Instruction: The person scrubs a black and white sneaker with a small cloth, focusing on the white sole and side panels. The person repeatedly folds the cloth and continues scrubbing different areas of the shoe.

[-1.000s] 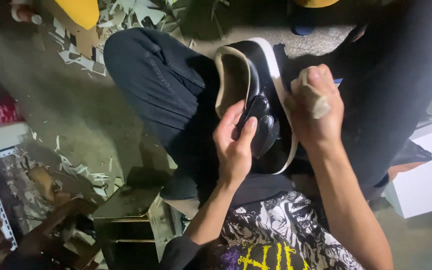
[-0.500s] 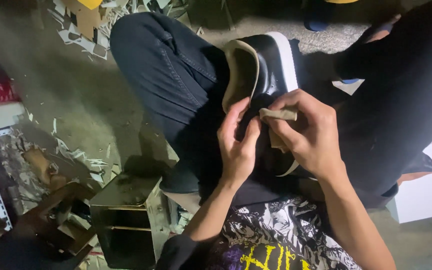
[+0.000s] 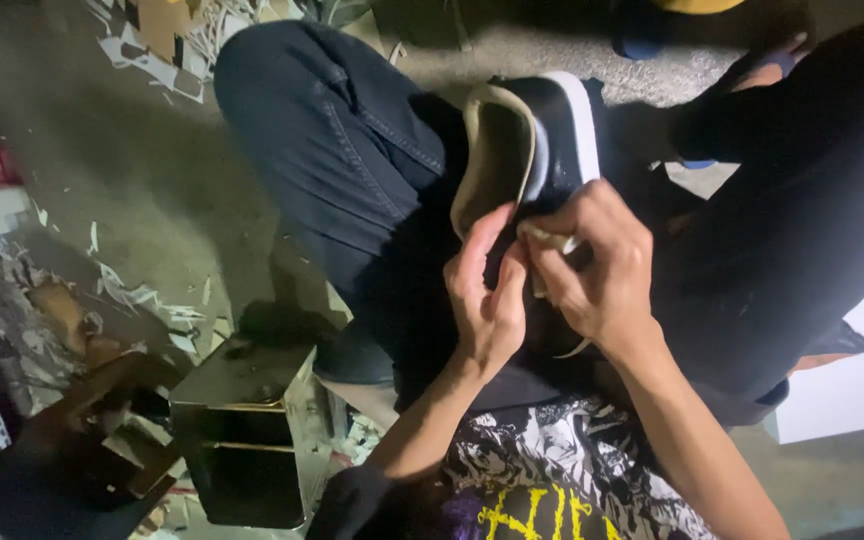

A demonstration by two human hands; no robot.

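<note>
Both hands work a black shoe (image 3: 552, 130) above littered concrete floor (image 3: 102, 200)

Right hand (image 3: 600, 268) lowered onto shoe (image 3: 542, 140), meeting left hand (image 3: 487, 290) (pale cloth (image 3: 552, 240) now pinched).

Wore dark denim trousers (image 3: 342, 170) with visible seams and a stitched pocket edge. Wore a black shirt (image 3: 552, 480) printed with a white graphic pattern and yellow lettering, below the grip. Bare forearms, no sleeves past the elbows. Left hand (image 3: 487, 300) and right hand (image 3: 592, 270) were ungloved, without rings or watch.
</note>
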